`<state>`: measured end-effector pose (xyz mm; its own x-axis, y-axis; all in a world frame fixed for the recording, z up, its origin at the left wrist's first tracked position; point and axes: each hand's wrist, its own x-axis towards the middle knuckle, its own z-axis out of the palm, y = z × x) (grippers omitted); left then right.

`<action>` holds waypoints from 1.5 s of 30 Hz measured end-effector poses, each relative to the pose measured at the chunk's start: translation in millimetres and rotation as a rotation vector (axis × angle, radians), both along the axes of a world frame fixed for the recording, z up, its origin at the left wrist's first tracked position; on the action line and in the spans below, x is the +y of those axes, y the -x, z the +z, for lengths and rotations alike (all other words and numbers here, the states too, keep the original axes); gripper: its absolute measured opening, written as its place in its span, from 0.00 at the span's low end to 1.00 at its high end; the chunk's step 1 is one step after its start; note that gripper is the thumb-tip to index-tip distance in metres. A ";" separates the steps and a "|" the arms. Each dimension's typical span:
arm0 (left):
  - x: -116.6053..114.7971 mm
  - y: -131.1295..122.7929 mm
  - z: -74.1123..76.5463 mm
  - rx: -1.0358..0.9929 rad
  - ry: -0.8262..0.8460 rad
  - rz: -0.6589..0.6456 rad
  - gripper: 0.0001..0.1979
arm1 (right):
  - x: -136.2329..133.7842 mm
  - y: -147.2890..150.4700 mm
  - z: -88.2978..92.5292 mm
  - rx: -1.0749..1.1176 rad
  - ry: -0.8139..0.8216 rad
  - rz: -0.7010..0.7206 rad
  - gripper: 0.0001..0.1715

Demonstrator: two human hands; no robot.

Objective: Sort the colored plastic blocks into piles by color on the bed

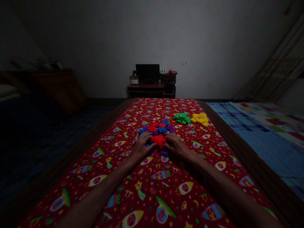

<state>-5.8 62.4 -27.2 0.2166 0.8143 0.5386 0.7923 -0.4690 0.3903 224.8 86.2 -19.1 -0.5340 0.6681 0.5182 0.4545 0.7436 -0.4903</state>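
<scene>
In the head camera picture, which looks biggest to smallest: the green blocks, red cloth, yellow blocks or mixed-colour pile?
1. Red cloth
2. Mixed-colour pile, partly hidden by hands
3. Green blocks and yellow blocks: too alike to rank

A red printed cloth (128,186) is covering the tabletop (249,158), bearing a red-blue-purple pile (158,141), green pieces (182,118) and yellow pieces (200,119).

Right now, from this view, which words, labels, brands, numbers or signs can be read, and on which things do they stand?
None can be read.
Pale patch beside the screen: perhaps a label, too small and dim to read.
Screen: dark, no text to be seen.
Cloth: printed pictures such as rockets and stars, no readable words.
Blocks: no marking can be made out.
</scene>
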 end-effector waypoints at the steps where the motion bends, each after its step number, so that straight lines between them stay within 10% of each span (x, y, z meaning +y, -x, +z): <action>1: -1.2 -0.7 0.9 -0.005 -0.004 0.017 0.14 | 1.1 -0.6 3.6 0.034 0.036 -0.021 0.15; 16: -11.6 -3.0 12.6 -0.041 -0.218 -0.105 0.09 | 42.0 -179.0 39.0 -0.167 0.540 -0.781 0.22; 22: -12.8 -1.5 11.0 -0.028 -0.172 -0.122 0.14 | 39.2 -170.3 52.5 -0.380 0.249 -1.010 0.22; 25: -14.4 -2.8 10.3 -0.030 -0.150 -0.144 0.16 | 30.4 -121.2 66.2 -0.324 0.099 -0.794 0.25; 30: -21.8 -8.0 12.9 0.008 -0.175 -0.158 0.16 | -14.2 -18.2 60.1 -0.120 0.077 0.080 0.20; 33: -25.5 -11.5 14.4 0.044 -0.197 -0.184 0.15 | -33.3 8.0 52.7 -0.197 0.019 0.151 0.13; 45: -16.6 -13.4 5.9 0.258 -0.079 -0.157 0.16 | 34.9 -122.6 62.2 -0.451 0.075 -0.843 0.18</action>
<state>7.6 45.8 -21.3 0.4738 0.7180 0.5099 0.7761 -0.6141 0.1435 347.4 121.1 43.1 -0.0012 0.9469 0.3216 0.9834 0.0595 -0.1714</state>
